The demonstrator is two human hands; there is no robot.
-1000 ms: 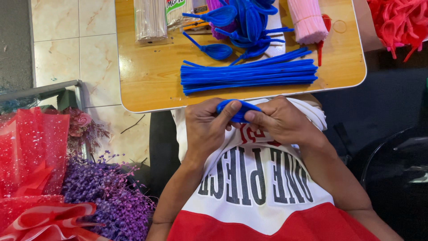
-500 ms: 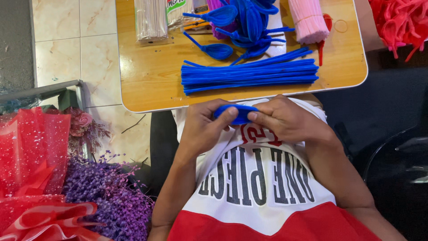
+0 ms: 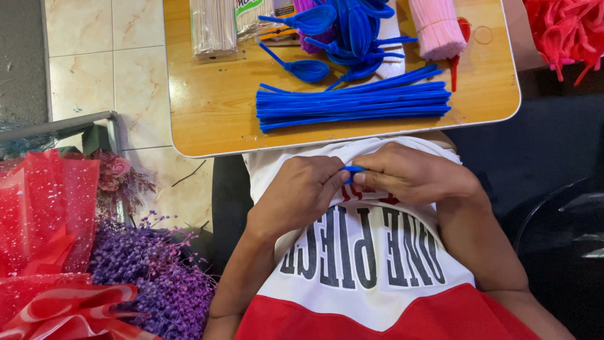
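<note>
1. Wooden table (image 3: 214,119): one smooth light-brown top with a rounded corner and pale edging, set over a tiled floor.
2. Red netting (image 3: 44,214): sheer glittered mesh with a satin ribbon, gathered at lower left beside one clump of purple dried sprigs (image 3: 157,277), fine and beaded in texture.
3. Straight blue stems (image 3: 352,104): one flat bundle of fuzzy wire lengths lying side by side on the table; too many, too tightly packed to count.
4. Looped blue stems (image 3: 346,31): a heap of petal-shaped fuzzy loops behind the bundle; number not clear.
5. Pink stems (image 3: 437,28): one banded bunch, soft and pale.
6. Left hand (image 3: 302,192) and right hand (image 3: 412,173): both closed, fingertips meeting against the chest.
7. Blue piece (image 3: 352,170): one small fuzzy bit pinched between both hands just below the table edge, mostly hidden.
</note>
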